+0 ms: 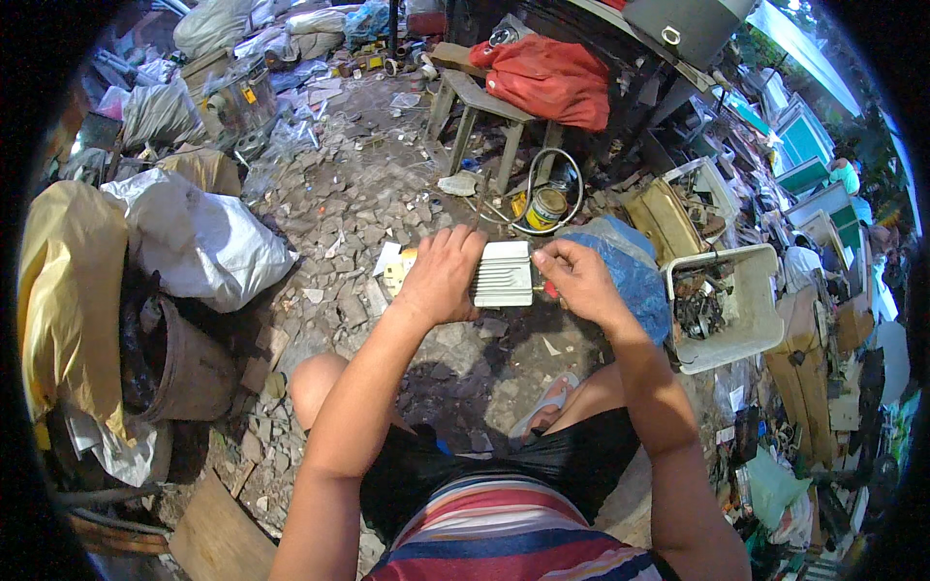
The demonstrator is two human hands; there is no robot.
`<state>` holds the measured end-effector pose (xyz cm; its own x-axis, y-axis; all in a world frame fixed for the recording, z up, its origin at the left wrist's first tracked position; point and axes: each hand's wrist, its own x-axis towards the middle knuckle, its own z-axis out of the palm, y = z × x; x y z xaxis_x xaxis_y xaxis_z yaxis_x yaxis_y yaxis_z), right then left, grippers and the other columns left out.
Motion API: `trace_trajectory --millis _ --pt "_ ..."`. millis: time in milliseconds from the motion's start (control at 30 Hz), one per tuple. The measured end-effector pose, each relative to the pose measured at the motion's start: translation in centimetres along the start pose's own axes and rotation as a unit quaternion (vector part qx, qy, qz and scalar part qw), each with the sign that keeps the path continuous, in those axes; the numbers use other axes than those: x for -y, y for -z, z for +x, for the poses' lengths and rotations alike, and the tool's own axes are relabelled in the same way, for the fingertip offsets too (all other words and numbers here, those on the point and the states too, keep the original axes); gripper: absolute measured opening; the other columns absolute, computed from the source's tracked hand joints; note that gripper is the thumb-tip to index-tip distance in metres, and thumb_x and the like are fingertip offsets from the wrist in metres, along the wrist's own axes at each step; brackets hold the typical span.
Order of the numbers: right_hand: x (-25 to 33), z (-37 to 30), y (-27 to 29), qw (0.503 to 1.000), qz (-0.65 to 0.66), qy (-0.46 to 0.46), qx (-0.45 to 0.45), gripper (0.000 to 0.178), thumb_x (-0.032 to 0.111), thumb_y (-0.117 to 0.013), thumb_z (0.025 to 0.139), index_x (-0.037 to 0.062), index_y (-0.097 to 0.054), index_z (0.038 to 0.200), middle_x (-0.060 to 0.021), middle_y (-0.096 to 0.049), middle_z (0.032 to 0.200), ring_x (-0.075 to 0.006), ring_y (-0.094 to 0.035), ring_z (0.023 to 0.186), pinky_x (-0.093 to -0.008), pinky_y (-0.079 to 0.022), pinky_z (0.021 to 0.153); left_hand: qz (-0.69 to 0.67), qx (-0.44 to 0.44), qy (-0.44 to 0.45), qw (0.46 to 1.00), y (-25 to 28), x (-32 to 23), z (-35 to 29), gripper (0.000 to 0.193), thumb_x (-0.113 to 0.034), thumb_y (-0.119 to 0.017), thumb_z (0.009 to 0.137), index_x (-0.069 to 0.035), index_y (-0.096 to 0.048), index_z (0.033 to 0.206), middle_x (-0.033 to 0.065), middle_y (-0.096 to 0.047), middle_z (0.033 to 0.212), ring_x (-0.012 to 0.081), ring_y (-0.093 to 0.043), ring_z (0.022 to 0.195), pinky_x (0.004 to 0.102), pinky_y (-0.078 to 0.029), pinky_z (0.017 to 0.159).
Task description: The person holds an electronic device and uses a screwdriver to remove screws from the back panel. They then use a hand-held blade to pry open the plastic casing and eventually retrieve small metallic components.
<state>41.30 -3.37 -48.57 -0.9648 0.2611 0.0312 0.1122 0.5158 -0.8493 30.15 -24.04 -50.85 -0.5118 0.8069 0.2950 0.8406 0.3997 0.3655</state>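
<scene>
A pale grey, finned metal housing [503, 274] is held level above the ground, in front of my knees. My left hand [446, 274] is wrapped over its left part, fingers across the top. At the housing's right end, my right hand [579, 281] has its thumb and fingers pinched together. A small red piece [551, 290] shows just under those fingers; what it belongs to is mostly hidden. Something yellow and white [397, 267] shows left of my left hand, and I cannot tell whether it joins the housing.
Broken tile pieces cover the ground. A white bin [756, 315] with dark scrap stands right, beside a blue plastic bag [620, 261]. Ahead are a tin can [546, 208] and a wooden stool [480, 100] bearing a red sack [547, 77]. White [199, 232] and yellow [73, 290] sacks lie left.
</scene>
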Motion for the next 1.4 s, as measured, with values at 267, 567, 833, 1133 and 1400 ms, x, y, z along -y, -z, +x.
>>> trace_trajectory --millis 267,567,833,1133,1400 --pt "-0.6 -0.2 -0.3 1.0 -0.002 0.004 -0.008 0.042 0.028 -0.068 0.085 0.0067 -0.054 0.119 0.0042 -0.035 0.058 -0.0063 -0.035 0.055 -0.0258 -0.031 0.052 -0.003 0.002 -0.001 1.0 0.0 -0.1 0.1 0.093 -0.018 -0.085 0.043 -0.006 -0.043 0.125 0.0167 -0.048 0.118 0.0371 -0.046 0.115 0.0452 -0.038 0.095" --pt "-1.7 -0.1 -0.4 1.0 0.011 0.01 -0.013 0.037 0.029 -0.068 0.085 0.0071 -0.057 0.113 0.0039 -0.035 0.057 -0.0067 -0.035 0.055 -0.0268 -0.03 0.05 0.01 0.0 0.001 1.0 -0.1 -0.1 0.1 0.092 -0.018 -0.086 0.043 -0.005 -0.044 0.124 0.0163 -0.049 0.118 0.036 -0.047 0.114 0.0449 -0.039 0.094" --pt "-0.9 -0.7 0.0 0.999 0.025 -0.001 -0.019 0.038 0.027 -0.065 0.088 0.0065 -0.055 0.119 0.0031 -0.037 0.058 -0.007 -0.035 0.055 -0.026 -0.03 0.051 0.012 0.0 -0.002 1.0 0.2 -0.3 0.0 0.089 -0.019 -0.087 0.045 -0.004 -0.045 0.122 0.0152 -0.05 0.117 0.0344 -0.048 0.113 0.0443 -0.04 0.093" --pt "-0.9 -1.1 -0.2 0.997 0.037 0.046 -0.059 0.031 0.025 -0.065 0.088 0.0034 -0.059 0.109 0.0022 -0.043 0.061 -0.0075 -0.039 0.059 -0.0276 -0.034 0.054 0.009 -0.005 0.001 1.0 0.3 -0.5 0.2 0.092 -0.016 -0.085 0.043 -0.006 -0.044 0.124 0.0161 -0.049 0.116 0.0365 -0.048 0.112 0.0448 -0.039 0.094" --pt "0.2 -0.8 -0.1 0.996 -0.035 0.07 -0.039 0.028 0.028 -0.061 0.091 0.0001 -0.061 0.096 -0.0011 -0.053 0.067 -0.0104 -0.046 0.063 -0.0302 -0.04 0.058 0.015 -0.013 0.005 1.0 0.2 0.0 -0.1 0.089 -0.017 -0.085 0.043 -0.005 -0.045 0.122 0.0162 -0.05 0.118 0.0364 -0.048 0.112 0.046 -0.04 0.093"
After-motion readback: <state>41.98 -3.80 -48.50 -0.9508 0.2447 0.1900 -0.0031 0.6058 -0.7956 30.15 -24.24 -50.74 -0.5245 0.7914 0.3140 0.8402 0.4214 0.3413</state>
